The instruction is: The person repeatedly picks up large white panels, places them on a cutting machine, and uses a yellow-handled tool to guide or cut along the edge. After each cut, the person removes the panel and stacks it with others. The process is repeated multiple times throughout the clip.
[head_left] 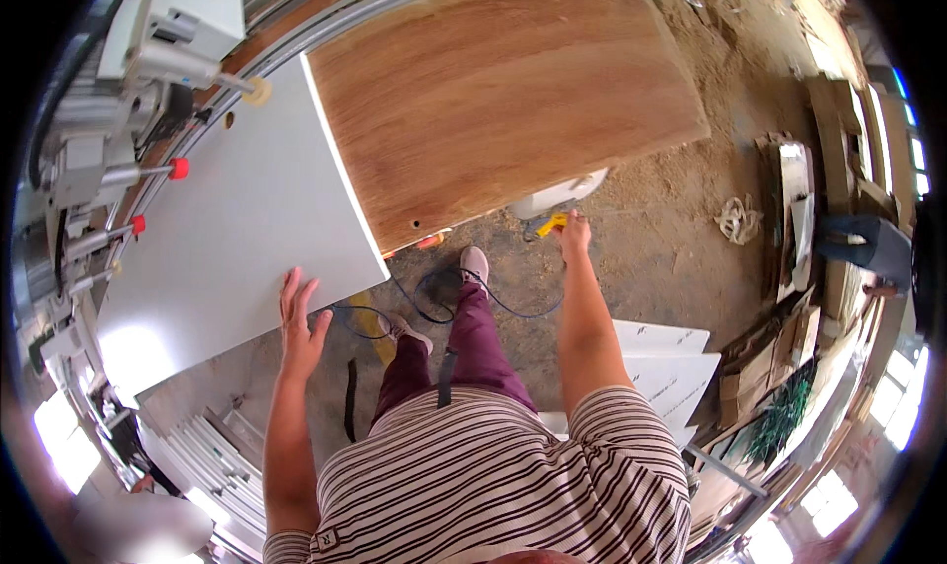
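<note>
My right hand is closed around a yellow air blow gun, held out past the near edge of a brown wooden board. A thin blue hose loops over the floor between my feet and up toward that hand. On the left, the fingers of my left hand are spread at the near edge of a large white panel, resting on or just over it. The panel lies flat beside the wooden board. One round hole shows near the board's near corner.
Machine clamps with red tips line the panel's far left side. White boards lean at my right. Cardboard stacks and another person are farther right. Sawdust covers the floor; white strips lie lower left.
</note>
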The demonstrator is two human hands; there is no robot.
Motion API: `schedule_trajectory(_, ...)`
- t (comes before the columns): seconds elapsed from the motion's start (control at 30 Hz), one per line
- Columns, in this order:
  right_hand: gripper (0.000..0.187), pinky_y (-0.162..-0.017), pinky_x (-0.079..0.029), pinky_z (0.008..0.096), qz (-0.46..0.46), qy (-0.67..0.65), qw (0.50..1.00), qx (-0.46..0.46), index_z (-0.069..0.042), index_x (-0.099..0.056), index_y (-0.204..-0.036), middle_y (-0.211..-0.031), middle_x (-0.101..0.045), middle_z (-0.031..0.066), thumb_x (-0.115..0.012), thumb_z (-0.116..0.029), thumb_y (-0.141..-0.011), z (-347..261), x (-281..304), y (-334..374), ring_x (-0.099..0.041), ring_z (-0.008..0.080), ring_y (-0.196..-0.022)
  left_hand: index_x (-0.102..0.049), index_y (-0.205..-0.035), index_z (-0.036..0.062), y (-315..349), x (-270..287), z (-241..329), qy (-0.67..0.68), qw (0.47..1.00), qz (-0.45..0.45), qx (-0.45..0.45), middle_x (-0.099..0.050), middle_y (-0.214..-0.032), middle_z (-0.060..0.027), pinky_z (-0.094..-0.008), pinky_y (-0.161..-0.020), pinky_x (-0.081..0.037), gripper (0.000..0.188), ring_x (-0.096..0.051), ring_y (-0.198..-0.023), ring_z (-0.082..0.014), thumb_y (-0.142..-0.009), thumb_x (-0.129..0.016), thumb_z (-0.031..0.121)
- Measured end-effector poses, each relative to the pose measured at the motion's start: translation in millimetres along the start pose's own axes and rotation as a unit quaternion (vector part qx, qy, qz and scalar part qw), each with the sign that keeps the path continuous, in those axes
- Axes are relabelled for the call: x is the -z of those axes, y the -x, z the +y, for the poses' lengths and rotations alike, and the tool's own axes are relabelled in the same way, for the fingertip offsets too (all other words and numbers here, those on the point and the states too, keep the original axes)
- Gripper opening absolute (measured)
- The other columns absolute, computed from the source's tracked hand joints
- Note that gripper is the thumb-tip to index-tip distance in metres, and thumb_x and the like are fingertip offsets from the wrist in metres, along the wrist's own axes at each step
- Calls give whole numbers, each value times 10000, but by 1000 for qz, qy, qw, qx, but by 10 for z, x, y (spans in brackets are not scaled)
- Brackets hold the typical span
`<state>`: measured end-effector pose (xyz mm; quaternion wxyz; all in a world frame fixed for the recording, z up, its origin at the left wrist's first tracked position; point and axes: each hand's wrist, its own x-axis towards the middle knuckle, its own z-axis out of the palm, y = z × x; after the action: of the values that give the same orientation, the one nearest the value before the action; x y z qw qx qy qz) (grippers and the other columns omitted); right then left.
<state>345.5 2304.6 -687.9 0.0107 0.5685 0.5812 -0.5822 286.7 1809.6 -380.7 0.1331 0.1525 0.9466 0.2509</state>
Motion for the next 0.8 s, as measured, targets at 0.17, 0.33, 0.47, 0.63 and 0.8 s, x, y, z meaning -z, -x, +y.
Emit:
schedule_trajectory(0.17,248,-659,-548,335,-6,-139,990,-10,-44,-529,-1032,-907,-593,102,-499,-266,-926,28,-19,-194,-611,216,-787,-471,-1261,62,29,-12,-80,20,999,26,2,-320,-1429,-115,-433,-1081,-239,390,-253,-1341,-318,-882,-524,138)
schedule_trajectory(0.33,263,-596,-422,331,-18,316,917,244,-15,-645,-794,-709,-577,59,-592,-264,-860,165,116,-37,-514,150,-648,-469,-1246,57,267,142,-409,76,975,161,130,-378,-1386,-121,-430,-1063,-267,362,-339,-1296,-293,-891,-500,124)
schedule_trajectory(0.47,99,-692,-543,347,-131,-96,982,-98,-23,-503,-941,-884,-590,107,-483,-104,-886,292,-9,489,-578,214,-806,-421,-1279,62,752,37,-1605,-74,898,323,290,-374,-1364,-146,-439,-1044,-275,537,-298,-1299,-315,-835,-614,296)
schedule_trajectory(0.63,356,-771,-496,356,-449,-72,888,-70,-22,-527,-1019,-915,-615,78,-545,-358,-902,-806,-655,2867,-597,197,-818,-329,-1336,32,1167,151,-2375,161,634,489,578,-344,-1326,-197,-461,-1046,-267,825,-196,-1314,-323,-713,-749,371)
schedule_trajectory(0.8,434,-824,-493,381,-505,-56,861,-8,-46,-440,-1203,-1007,-600,101,-582,-311,-890,-965,-1178,3433,-595,236,-878,-465,-1145,11,1369,469,-3020,641,451,477,398,-558,-1092,-129,-431,-849,-476,475,-551,-1010,-280,-791,-710,211)
